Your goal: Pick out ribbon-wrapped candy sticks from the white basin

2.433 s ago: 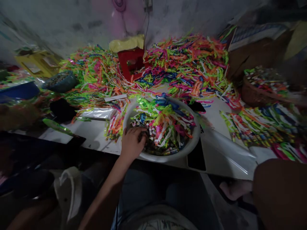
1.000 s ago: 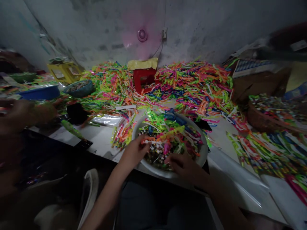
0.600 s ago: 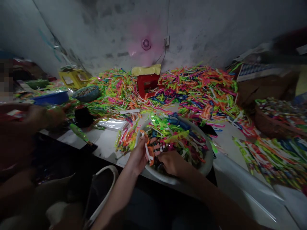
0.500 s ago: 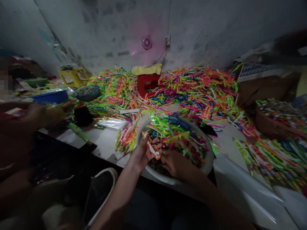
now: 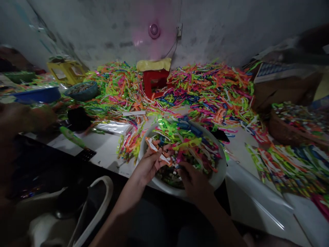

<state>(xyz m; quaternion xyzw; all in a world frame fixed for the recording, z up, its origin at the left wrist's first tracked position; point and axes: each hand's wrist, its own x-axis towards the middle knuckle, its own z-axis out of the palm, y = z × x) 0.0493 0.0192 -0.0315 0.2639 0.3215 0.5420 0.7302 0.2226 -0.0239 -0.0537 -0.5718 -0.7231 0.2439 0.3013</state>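
Over the near left part of a round white basin (image 5: 221,176), my left hand (image 5: 151,163) grips an orange and white strip (image 5: 164,158) between thumb and fingers. Just right of it, my right hand (image 5: 189,176) has its fingers pinched near the strip's lower end, by some small pale pieces; what it holds is too small to make out. The basin contains a tangle of green, yellow, pink and blue strips (image 5: 190,145), with small dark and pale bits below my hands.
Colourful strips (image 5: 213,82) are heaped along the wall around a red stool (image 5: 154,80). Right are a brown basin (image 5: 282,128) and laid-out strips (image 5: 295,168). Left are a blue basin (image 5: 38,95), a yellow stool (image 5: 67,72) and another person's blurred arm (image 5: 15,120).
The view has shifted, moving the scene slightly left and up. The orange and white strip now extends further beyond my left thumb, and my right hand has moved a little away from my left.
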